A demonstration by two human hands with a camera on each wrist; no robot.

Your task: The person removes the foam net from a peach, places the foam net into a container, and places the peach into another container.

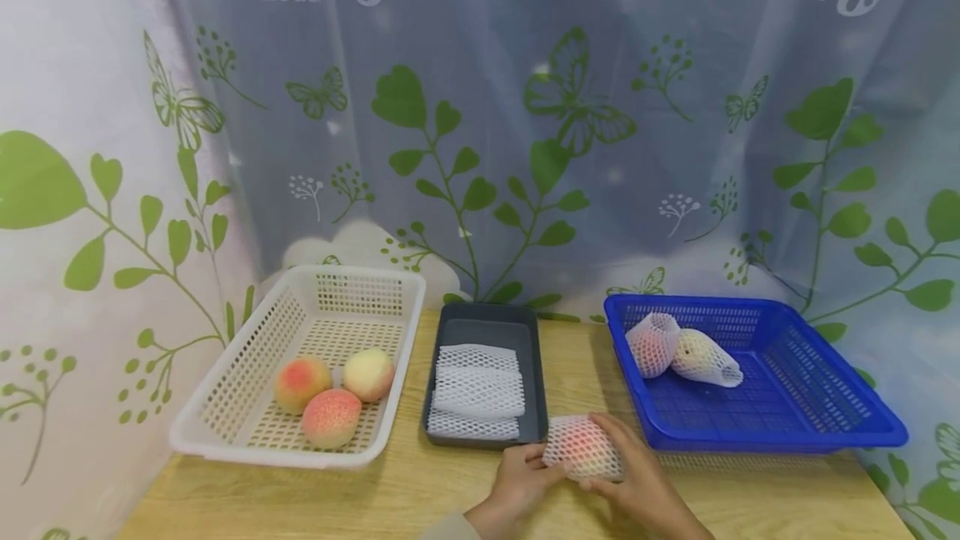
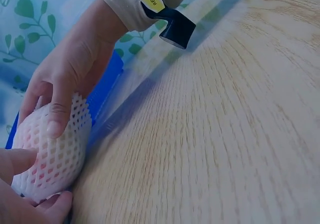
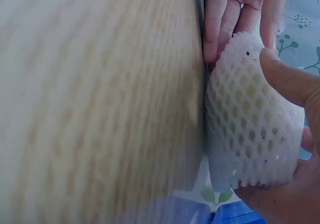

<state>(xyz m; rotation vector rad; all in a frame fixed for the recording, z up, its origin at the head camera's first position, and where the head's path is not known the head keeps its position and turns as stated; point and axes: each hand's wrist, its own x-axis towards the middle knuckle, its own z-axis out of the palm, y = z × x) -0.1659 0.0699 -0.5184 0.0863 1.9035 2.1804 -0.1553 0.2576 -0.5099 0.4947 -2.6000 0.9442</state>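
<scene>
A pinkish peach in a white foam net sleeve (image 1: pixel 583 450) is held low over the front of the table, between both hands. My left hand (image 1: pixel 517 480) grips its left end, with thumb and fingers on the netting. From the right, my right hand (image 1: pixel 639 473) curls its thumb and fingers round the sleeve. In the left wrist view the foam net (image 2: pixel 62 139) covers the fruit, pink showing through the mesh. Seen from the right wrist, the sleeve (image 3: pixel 255 119) extends past the fruit, its near end loose by the right palm.
A dark grey tray (image 1: pixel 487 319) with several flat white foam nets (image 1: pixel 478 377) stands mid-table. On the left, a white basket (image 1: pixel 300 458) holds three bare peaches (image 1: pixel 332 418). On the right, a blue basket (image 1: pixel 780 436) holds two netted fruits (image 1: pixel 697 354). A patterned curtain (image 1: pixel 480 107) hangs behind.
</scene>
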